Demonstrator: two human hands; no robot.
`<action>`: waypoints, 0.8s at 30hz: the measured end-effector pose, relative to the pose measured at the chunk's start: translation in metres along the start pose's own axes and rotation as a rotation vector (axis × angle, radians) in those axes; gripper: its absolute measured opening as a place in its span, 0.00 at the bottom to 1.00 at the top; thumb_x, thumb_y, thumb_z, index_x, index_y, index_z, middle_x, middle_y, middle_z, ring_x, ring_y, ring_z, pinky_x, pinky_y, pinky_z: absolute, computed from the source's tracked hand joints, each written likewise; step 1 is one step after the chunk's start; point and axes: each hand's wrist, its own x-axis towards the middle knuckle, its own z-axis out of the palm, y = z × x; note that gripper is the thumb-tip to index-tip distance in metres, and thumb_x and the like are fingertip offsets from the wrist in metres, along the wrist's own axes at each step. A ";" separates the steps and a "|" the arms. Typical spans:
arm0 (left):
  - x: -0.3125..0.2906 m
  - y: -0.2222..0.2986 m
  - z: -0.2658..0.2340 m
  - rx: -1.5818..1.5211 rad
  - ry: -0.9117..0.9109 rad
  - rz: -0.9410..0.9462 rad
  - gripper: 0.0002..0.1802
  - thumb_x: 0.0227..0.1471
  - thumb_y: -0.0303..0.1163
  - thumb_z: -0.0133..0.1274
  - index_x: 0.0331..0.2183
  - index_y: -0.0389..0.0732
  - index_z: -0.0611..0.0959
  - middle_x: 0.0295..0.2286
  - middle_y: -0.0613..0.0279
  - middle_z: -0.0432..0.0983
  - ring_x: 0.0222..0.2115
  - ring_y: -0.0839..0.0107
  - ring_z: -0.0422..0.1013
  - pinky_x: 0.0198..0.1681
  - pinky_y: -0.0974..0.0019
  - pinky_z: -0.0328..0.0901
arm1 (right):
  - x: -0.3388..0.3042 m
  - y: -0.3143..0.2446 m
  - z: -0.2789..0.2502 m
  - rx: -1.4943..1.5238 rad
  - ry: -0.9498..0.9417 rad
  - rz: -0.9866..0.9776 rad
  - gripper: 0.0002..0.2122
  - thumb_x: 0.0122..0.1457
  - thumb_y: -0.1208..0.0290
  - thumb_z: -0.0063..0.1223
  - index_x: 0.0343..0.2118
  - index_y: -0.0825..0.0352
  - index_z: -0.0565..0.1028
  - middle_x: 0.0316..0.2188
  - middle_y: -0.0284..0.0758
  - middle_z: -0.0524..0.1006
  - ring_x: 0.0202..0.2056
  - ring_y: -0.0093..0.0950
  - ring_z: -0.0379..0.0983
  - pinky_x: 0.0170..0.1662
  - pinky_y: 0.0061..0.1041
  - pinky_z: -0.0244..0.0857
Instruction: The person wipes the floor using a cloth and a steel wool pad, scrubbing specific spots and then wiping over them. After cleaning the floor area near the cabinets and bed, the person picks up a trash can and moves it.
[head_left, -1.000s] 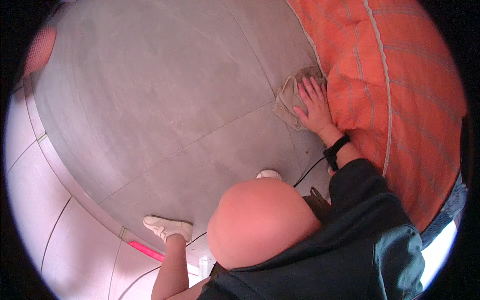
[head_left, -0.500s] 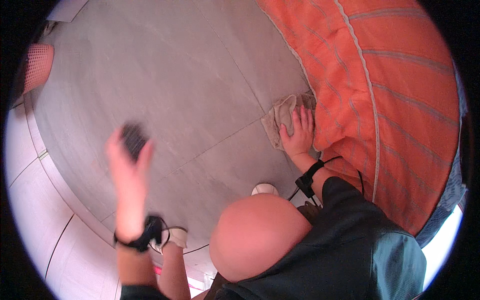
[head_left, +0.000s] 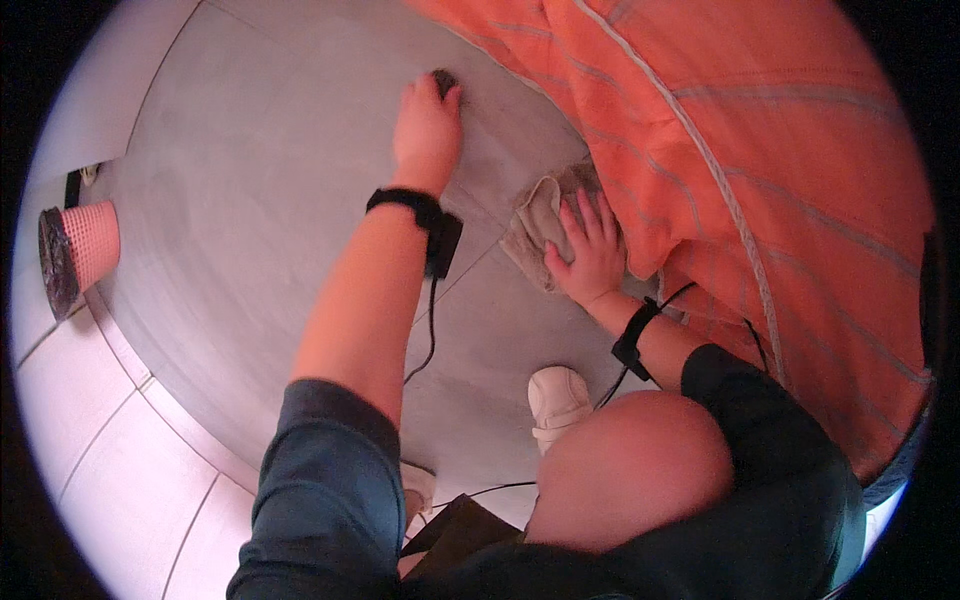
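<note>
My left hand [head_left: 428, 140] is far out over the grey floor [head_left: 270, 220], closed around a small dark block [head_left: 444, 80]. Most of the block is hidden by my fingers, so I cannot tell its exact kind. Nearer and to the right, my right hand [head_left: 592, 252] lies flat with fingers spread on a crumpled beige-brown cloth [head_left: 535, 225]. This cloth rests on the floor against the hanging edge of an orange striped cover [head_left: 690, 190]. Each wrist wears a black strap with a cable.
A pink perforated bin [head_left: 95, 240] with a black liner stands at the far left, by pale floor tiles [head_left: 130, 470]. A white panel [head_left: 110, 80] is at the upper left. My light shoe [head_left: 560, 398] and bent knee [head_left: 640, 465] are close in front.
My left hand has swung far forward and to the right with the dark block. My right hand stays on the cloth. The view has shifted, bringing more of the bin into sight.
</note>
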 end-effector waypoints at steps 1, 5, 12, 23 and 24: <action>0.012 0.009 0.005 0.022 -0.025 0.070 0.18 0.54 0.40 0.46 0.43 0.41 0.72 0.40 0.46 0.68 0.40 0.47 0.67 0.42 0.53 0.64 | 0.000 -0.002 -0.004 0.006 0.000 0.014 0.26 0.47 0.57 0.52 0.51 0.59 0.68 0.57 0.40 0.59 0.57 0.46 0.52 0.59 0.46 0.46; 0.011 0.032 0.029 0.162 -0.159 0.322 0.14 0.49 0.31 0.46 0.40 0.42 0.71 0.38 0.51 0.69 0.39 0.49 0.68 0.39 0.52 0.66 | 0.004 -0.004 -0.011 0.035 -0.026 -0.060 0.26 0.45 0.58 0.53 0.51 0.59 0.68 0.56 0.41 0.60 0.56 0.48 0.53 0.58 0.47 0.46; 0.012 0.016 0.016 0.254 -0.151 0.496 0.13 0.45 0.28 0.44 0.37 0.43 0.72 0.36 0.55 0.69 0.37 0.54 0.68 0.39 0.55 0.66 | 0.006 -0.002 -0.014 0.068 -0.001 -0.078 0.26 0.43 0.60 0.54 0.49 0.60 0.69 0.55 0.42 0.61 0.56 0.49 0.54 0.58 0.48 0.47; 0.006 0.022 0.012 0.383 -0.190 0.599 0.19 0.46 0.31 0.47 0.43 0.47 0.72 0.34 0.57 0.70 0.36 0.54 0.69 0.38 0.55 0.66 | 0.005 -0.002 -0.013 0.005 -0.010 -0.092 0.27 0.42 0.57 0.54 0.49 0.57 0.69 0.56 0.39 0.61 0.57 0.46 0.53 0.57 0.48 0.48; 0.014 0.012 0.007 0.374 -0.186 0.598 0.19 0.46 0.31 0.47 0.43 0.47 0.72 0.34 0.57 0.70 0.36 0.54 0.69 0.38 0.55 0.66 | 0.006 -0.003 -0.012 0.001 -0.002 -0.097 0.27 0.42 0.56 0.55 0.49 0.56 0.69 0.56 0.38 0.61 0.58 0.45 0.52 0.56 0.49 0.48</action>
